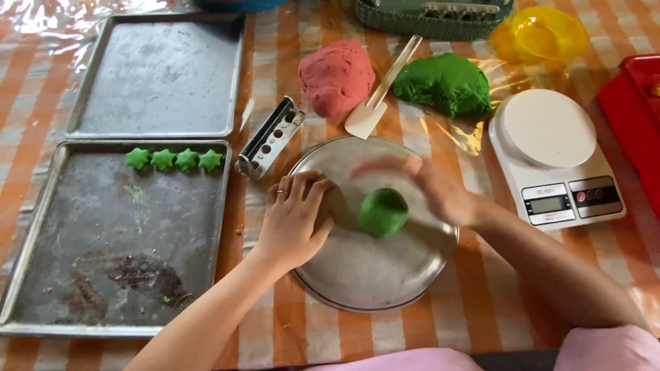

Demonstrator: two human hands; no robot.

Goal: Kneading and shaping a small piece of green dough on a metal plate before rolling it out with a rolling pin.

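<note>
Far to the left of the left hand (294,218) lie two metal trays: the upper tray (159,75) is bare, and the lower tray (117,240) carries four green stars (174,160) in a row along its top edge. Just above that hand lies a metal press (269,138) with a row of holes. The left hand rests on the left rim of the round plate (375,271), fingers curled together and empty, steadying it rather than gripping it.

Just right of its fingertips, in the middle of the plate, sits a green dough ball (382,212). The right hand (440,192) hangs just above and right of the ball, blurred with motion, fingers spread; it seems to hold nothing, and whether it touches the dough cannot be told.

Above both hands lie a red dough lump (337,75), a pale spatula (379,93) and a larger green dough lump (443,84). To the right of the right hand stands a white scale (553,154), with a yellow bowl (548,33) beyond it.

The step in hand looks like shaping or flattening the green ball on the plate, to judge by the stars already set out. The next move would call for an even press of the right palm on the ball while the left hand keeps the plate from sliding.
</note>
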